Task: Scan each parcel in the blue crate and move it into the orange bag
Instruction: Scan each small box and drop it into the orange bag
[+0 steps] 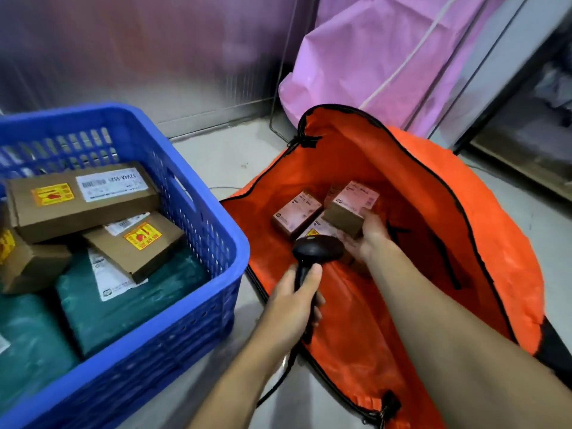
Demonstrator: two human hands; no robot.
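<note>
Right grip (373, 235): deep inside the orange bag (464, 243), fingers wrapped round one end of a small cardboard box (351, 210).
Left grip (294, 308): clenched on the handle of the black barcode scanner (317, 250), which hangs over the near edge of the bag with its head pointing into it.
Parcel in hand: it sits tilted against the two labelled boxes already in the bag, one to its left (295, 216) and one partly under it (318, 232). It may already be resting on them, but my view does not settle that.
Bag: lying open on the floor (216, 156), its mouth towards me.
Blue crate (238, 243): just left of the bag and far from cleared. A long cardboard box (83, 196) lies on top with its label up, a flatter box (139, 243) leans below it, and green mailers (123, 298) lie underneath.
Step, as I judge it: setting down a scanned parcel, with most of the task ahead.
Key relation: the next parcel lies well to the left of my right grip. The top box's long axis runs across the crate, roughly left to right. My left grip is nearer but busy with the scanner, so the right must let go and reach across.
Risk: the leaning boxes could slide when the top one is lifted.
</note>
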